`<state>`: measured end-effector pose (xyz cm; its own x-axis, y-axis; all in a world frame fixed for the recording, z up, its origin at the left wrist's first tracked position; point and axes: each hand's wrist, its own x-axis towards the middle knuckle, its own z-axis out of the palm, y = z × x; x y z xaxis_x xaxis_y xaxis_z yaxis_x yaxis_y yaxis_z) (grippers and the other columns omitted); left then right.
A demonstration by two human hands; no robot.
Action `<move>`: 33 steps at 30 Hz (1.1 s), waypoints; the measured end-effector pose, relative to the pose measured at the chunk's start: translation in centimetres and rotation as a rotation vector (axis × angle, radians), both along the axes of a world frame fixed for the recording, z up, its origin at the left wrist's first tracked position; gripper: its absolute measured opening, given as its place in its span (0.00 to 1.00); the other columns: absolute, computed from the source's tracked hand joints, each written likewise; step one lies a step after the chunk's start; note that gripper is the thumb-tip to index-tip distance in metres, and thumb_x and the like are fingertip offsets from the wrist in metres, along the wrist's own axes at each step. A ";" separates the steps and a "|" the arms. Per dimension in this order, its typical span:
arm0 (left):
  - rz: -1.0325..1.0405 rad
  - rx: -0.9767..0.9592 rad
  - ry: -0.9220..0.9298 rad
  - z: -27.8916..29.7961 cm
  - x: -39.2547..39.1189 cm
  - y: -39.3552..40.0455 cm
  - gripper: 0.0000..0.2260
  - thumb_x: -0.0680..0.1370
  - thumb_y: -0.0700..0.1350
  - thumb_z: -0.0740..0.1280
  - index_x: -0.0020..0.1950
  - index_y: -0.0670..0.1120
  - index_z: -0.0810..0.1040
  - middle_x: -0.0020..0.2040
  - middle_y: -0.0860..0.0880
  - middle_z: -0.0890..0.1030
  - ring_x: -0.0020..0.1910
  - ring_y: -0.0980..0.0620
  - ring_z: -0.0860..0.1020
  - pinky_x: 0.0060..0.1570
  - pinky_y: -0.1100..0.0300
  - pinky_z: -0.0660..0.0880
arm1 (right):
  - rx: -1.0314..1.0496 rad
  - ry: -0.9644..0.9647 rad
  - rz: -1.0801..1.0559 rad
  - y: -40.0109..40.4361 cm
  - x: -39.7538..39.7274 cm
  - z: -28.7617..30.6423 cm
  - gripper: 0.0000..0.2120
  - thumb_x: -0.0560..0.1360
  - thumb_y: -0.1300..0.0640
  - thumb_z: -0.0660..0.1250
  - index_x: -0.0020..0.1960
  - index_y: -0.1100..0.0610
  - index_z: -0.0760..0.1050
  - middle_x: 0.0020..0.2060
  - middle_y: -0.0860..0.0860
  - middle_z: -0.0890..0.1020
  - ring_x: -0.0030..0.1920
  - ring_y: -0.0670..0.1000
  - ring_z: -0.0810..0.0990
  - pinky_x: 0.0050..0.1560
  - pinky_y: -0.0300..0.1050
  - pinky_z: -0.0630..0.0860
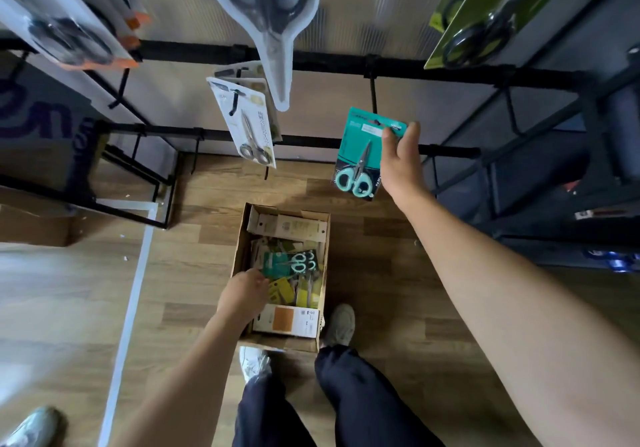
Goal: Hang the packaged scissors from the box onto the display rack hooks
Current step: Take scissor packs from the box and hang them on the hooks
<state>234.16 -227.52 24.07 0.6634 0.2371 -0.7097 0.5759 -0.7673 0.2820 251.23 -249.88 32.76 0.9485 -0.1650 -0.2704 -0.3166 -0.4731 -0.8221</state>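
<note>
wood floor [381, 266]; right hand [401, 162] pinches teal pack [360, 155], print unreadable.

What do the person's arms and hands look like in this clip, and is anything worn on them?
Both arms are bare along their whole visible length: no sleeves show in the frame. The left hand and right hand wear no gloves, and no watch, bracelet or ring is visible on the wrists or fingers. Lower down, the person wears dark navy trousers and pale sneakers.
</note>
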 end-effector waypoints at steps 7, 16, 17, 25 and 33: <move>-0.018 0.024 0.005 -0.7 -0.7 -0.4 0.12 0.80 0.45 0.57 0.60 0.44 0.76 0.54 0.43 0.79 0.44 0.50 0.73 0.40 0.59 0.70 | 0.009 -0.025 0.030 -0.8 0.6 -0.3 0.13 0.83 0.50 0.48 0.63 0.56 0.56 0.60 0.54 0.72 0.46 0.44 0.77 0.31 0.32 0.77; -0.025 0.027 0.019 -1.6 -1.4 -1.2 0.13 0.80 0.45 0.57 0.61 0.44 0.75 0.57 0.42 0.78 0.53 0.44 0.76 0.49 0.56 0.75 | 0.022 -0.054 0.040 -1.5 1.3 -1.2 0.06 0.83 0.51 0.51 0.55 0.54 0.58 0.60 0.54 0.73 0.42 0.42 0.77 0.29 0.29 0.73; -0.025 0.025 0.022 -1.7 -1.4 -1.3 0.13 0.80 0.45 0.58 0.61 0.44 0.76 0.57 0.42 0.78 0.54 0.44 0.76 0.50 0.55 0.76 | 0.013 -0.056 0.045 -1.5 1.6 -1.3 0.06 0.83 0.51 0.51 0.54 0.54 0.58 0.60 0.55 0.74 0.43 0.43 0.78 0.29 0.29 0.73; -0.054 0.035 0.031 -2.3 -0.4 -2.6 0.12 0.80 0.45 0.57 0.59 0.46 0.76 0.56 0.45 0.78 0.48 0.49 0.75 0.44 0.56 0.74 | -0.075 -0.090 0.016 -1.0 5.5 -1.8 0.13 0.83 0.53 0.52 0.62 0.59 0.63 0.60 0.55 0.74 0.51 0.47 0.78 0.29 0.30 0.74; -0.129 0.032 -0.076 -0.8 2.5 -4.3 0.12 0.80 0.45 0.57 0.61 0.46 0.75 0.57 0.46 0.76 0.52 0.47 0.76 0.51 0.52 0.76 | -0.103 -0.123 -0.043 -0.6 8.7 -2.2 0.15 0.83 0.53 0.52 0.64 0.60 0.65 0.58 0.54 0.76 0.52 0.48 0.79 0.27 0.28 0.70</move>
<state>236.64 -231.80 23.27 0.7415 0.1679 -0.6496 0.4494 -0.8432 0.2950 259.94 -250.47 30.55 0.9649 -0.2269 -0.1324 -0.2384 -0.5448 -0.8040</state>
